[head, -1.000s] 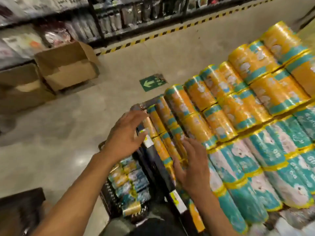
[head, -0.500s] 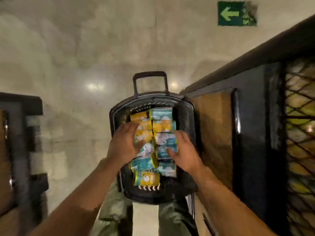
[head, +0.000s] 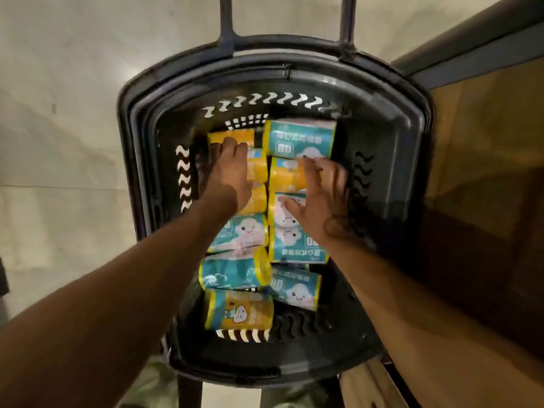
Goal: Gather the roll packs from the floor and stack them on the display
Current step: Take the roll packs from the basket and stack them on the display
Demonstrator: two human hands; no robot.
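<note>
1. While both bare arms reach down from the near edge, a dark plastic basket (head: 294, 61) fills the middle of the view. It stands on the pale floor (head: 59, 113), and its handle (head: 225, 25) rises from the far rim.
2. Roll packs (head: 241, 232) lie inside in two columns that touch down the middle, with yellow and teal wrappers mixed.
3. The left hand (head: 229, 175) lies back-up along the left column, its fingers stretched to the far yellow pack (head: 216, 135). The fingertips bend over that pack, but I cannot tell whether they grip it.
4. The right hand (head: 321, 201) is spread wide on the right column. Its fingers rest on a yellow pack (head: 282, 175) and its thumb on the teal-and-white pack just nearer. It holds nothing.
5. The far teal pack (head: 300, 138) sits close to the far wall. The left column leaves only a narrow slot along the left wall. The right column leaves a wider dark gap before the right wall (head: 382, 172).
6. The nearest yellow pack (head: 240, 312) lies just short of the near wall's slots, and bare basket bottom shows to its right.
7. The display (head: 485, 142) stands just beside the basket's right rim, showing a brown side panel and a dark top edge. Open floor lies to the left and beyond the handle.
8. Trousers (head: 153, 381) show under the near rim.
</note>
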